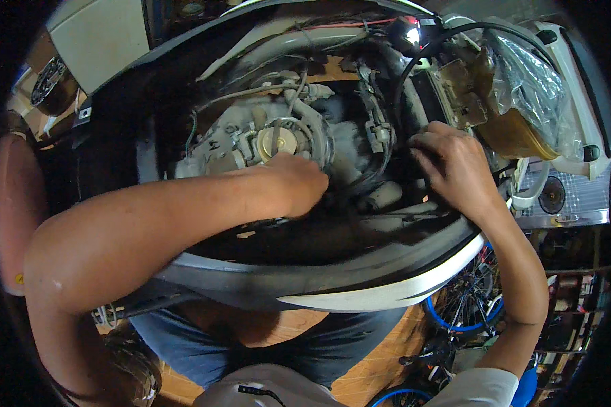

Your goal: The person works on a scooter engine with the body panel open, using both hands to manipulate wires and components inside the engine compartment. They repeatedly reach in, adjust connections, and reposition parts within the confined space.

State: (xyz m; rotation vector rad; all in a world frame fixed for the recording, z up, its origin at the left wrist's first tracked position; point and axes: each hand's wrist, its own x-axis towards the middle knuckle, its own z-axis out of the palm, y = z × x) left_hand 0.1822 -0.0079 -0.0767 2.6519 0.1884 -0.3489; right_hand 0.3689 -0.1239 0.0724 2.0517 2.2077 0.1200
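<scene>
Below me lies the uncovered engine bay of a scooter [349, 159], dusty and full of hoses. My left hand [295, 184] reaches into its middle, fingers curled down and mostly hidden under the hand. Just beyond its knuckles is a round brass-coloured part [278, 141] inside a metal ring, with a narrow dark strip across it. At the bay's right side my right hand [451, 161] bends its fingers inward against a dark part by the frame. What either hand grips, if anything, cannot be made out.
A white-edged body panel [387, 290] curves along the near side. Clear plastic wrap [529, 85] covers a brownish part at the far right, beside a white rear rail [594, 129]. A black cable [478, 26] arches above. A blue-rimmed wheel [465, 298] stands at lower right.
</scene>
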